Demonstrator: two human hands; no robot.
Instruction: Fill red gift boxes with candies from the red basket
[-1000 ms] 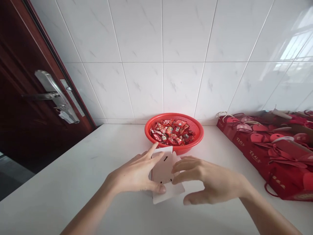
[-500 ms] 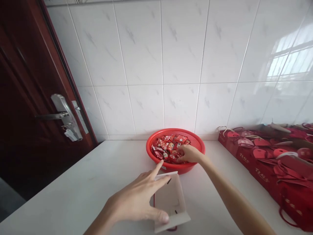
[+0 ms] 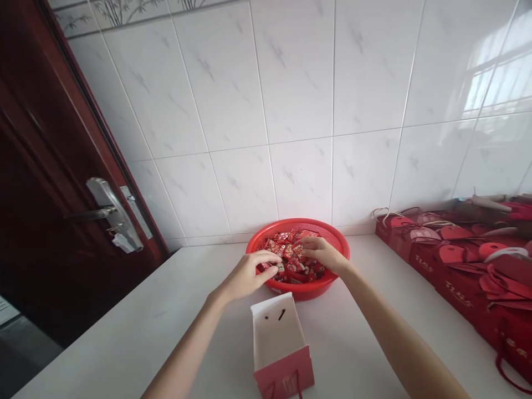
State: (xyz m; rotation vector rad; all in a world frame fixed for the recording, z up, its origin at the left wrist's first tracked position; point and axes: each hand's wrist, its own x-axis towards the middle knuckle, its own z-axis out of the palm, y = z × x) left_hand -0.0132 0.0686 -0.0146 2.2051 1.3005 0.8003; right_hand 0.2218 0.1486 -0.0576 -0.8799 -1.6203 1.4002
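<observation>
A round red plastic basket (image 3: 305,289) stands on the white table near the wall, holding many red-wrapped candies (image 3: 295,269). Over its left front part is my left hand (image 3: 253,271), thumb and fingers curved and apart, with nothing visible between them. My right hand (image 3: 322,252) reaches over the right side of the basket, fingertips down at the candies; whether it grips one is hidden. In front of the basket lies an open box (image 3: 282,341), white inside with a pink-red end and red cords. Neither hand touches it.
On the right of the table (image 3: 187,299), several red boxes (image 3: 440,271) with cords and flaps stand in a row along its side. A white tiled wall (image 3: 299,183) rises behind. At the left is a dark red door (image 3: 50,166) with a metal handle and keys.
My left hand has left the box and moved forward to the basket. My right hand has shifted slightly among the candies. The box now shows its pink-red end, and the view has tilted.
</observation>
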